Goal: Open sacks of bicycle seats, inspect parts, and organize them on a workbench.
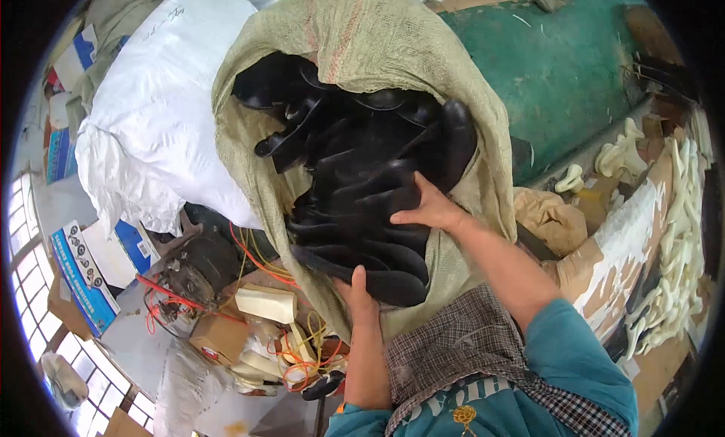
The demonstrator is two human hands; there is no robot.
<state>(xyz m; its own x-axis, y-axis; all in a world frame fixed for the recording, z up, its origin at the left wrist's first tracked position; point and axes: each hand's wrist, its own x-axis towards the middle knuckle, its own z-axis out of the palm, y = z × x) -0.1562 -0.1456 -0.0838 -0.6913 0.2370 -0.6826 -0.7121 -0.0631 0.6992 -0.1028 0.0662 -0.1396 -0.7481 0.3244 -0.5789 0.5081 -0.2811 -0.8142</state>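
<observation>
A large olive woven sack (393, 29) gapes open in front of me, holding many glossy black sole-shaped pieces (359, 188) packed in a loose row. My left hand (359, 290) grips the near end of the row, its thumb up against the nearest piece and its fingers hidden beneath. On the right side of the row, my right hand (430, 207) is clasped over the pieces, thumb pointing left and the other fingers mostly out of sight. Further back in the sack, more black curved pieces (276, 82) lie in a jumble.
Left of the sack bulges a white sack (166, 97). A green surface (544, 67) extends at the back right. Cream-coloured pieces (672, 248) hang along the right edge, near a brown paper bundle (550, 220). Cartons (83, 278), orange cords (264, 263) and a dark machine (196, 263) crowd the lower left.
</observation>
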